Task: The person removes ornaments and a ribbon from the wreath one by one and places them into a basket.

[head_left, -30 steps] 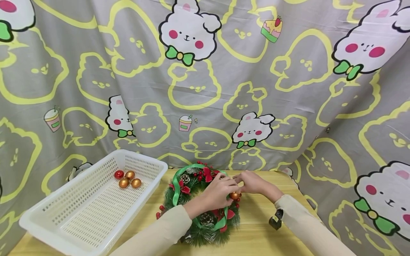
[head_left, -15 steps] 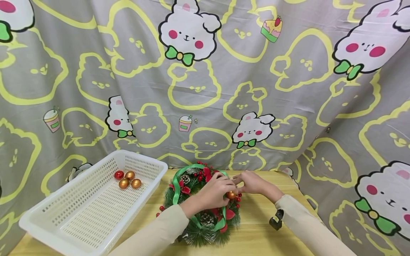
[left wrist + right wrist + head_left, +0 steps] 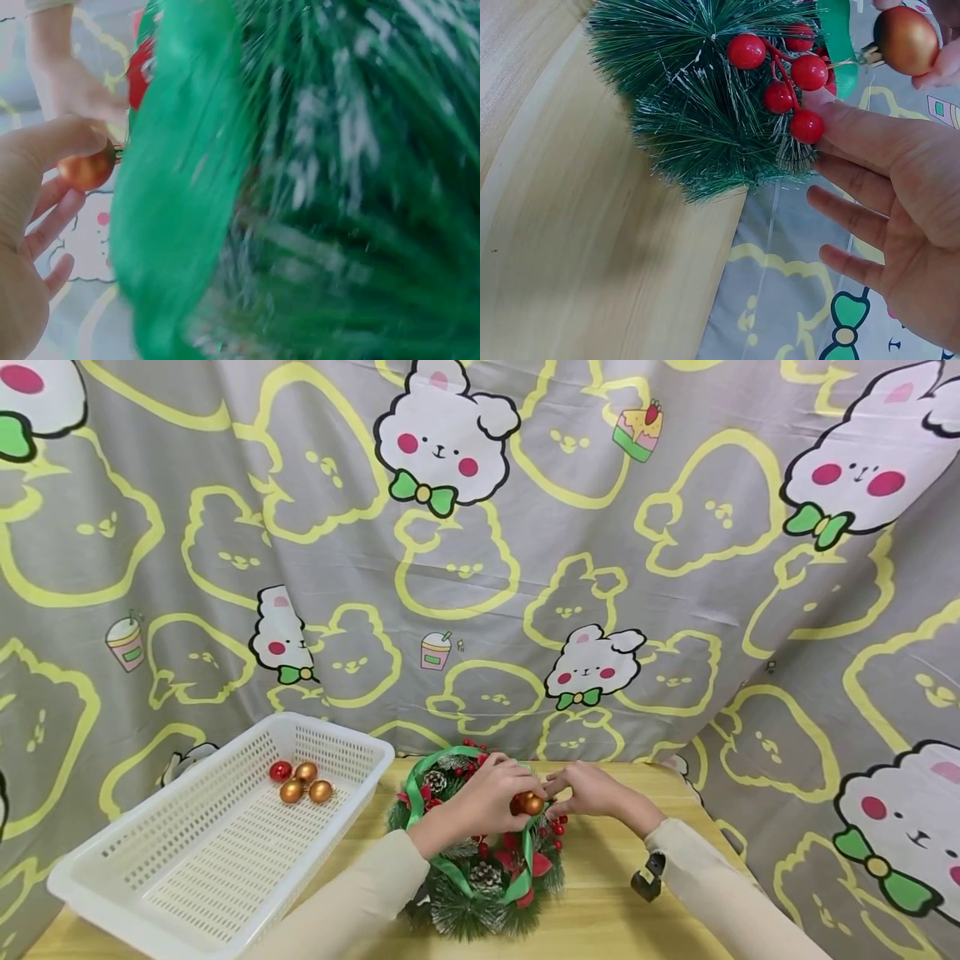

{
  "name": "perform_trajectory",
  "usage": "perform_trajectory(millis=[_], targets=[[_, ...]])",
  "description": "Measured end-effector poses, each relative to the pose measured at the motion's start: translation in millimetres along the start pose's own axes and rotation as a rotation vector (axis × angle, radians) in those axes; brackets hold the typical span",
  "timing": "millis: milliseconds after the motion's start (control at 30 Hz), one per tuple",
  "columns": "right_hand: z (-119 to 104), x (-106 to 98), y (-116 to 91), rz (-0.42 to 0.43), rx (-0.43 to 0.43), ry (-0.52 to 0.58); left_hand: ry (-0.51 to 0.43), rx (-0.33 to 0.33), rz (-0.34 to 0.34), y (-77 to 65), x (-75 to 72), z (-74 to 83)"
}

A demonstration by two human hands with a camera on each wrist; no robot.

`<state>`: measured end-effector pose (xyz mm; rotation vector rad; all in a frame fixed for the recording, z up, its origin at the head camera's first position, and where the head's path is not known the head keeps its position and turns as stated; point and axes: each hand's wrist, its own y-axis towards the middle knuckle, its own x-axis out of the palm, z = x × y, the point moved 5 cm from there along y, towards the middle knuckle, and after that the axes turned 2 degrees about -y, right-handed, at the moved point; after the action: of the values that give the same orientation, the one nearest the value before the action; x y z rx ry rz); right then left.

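Observation:
My left hand pinches a shiny gold Christmas bauble between thumb and fingers over the right side of a green wreath. In the right wrist view, the bauble's metal cap points at the wreath, with a thin loop running toward the twigs. My right hand pinches the wreath's outer edge beside a sprig of red berries; its other fingers are spread, and its fingertips are partly hidden. Green ribbon, pine cones and red flowers decorate the wreath.
On the left of the wooden table stands a white perforated basket. Inside it lie several baubles, gold ones and a red one. A patterned curtain hangs behind the table. Something black sits under the right sleeve.
My left hand has drawn the bauble leftward and slightly up, over the wreath. The right hand has stayed almost in place at the wreath's edge.

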<state>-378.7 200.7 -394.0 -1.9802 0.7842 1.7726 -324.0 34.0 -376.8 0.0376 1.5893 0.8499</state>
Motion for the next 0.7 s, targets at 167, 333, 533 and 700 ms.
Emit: perform_trajectory(millis=[167, 333, 533, 700], targets=[[-2.5, -0.1, 0.0, 0.016, 0.001, -0.002, -0.017, -0.024, 0.029, -0.6, -17.2, -6.6], [-4.5, 3.1, -1.1, 0.024, -0.007, -0.003, -0.008, -0.055, 0.058, -4.2, -36.6, -16.2], [-2.1, 5.2, -2.3, 0.042, -0.017, 0.004, 0.022, -0.087, 0.114, -9.9, -63.2, -32.3], [-2.4, 3.7, -2.9, 0.052, -0.007, 0.015, 0.049, -0.106, 0.179, -18.6, -88.8, -49.3]])
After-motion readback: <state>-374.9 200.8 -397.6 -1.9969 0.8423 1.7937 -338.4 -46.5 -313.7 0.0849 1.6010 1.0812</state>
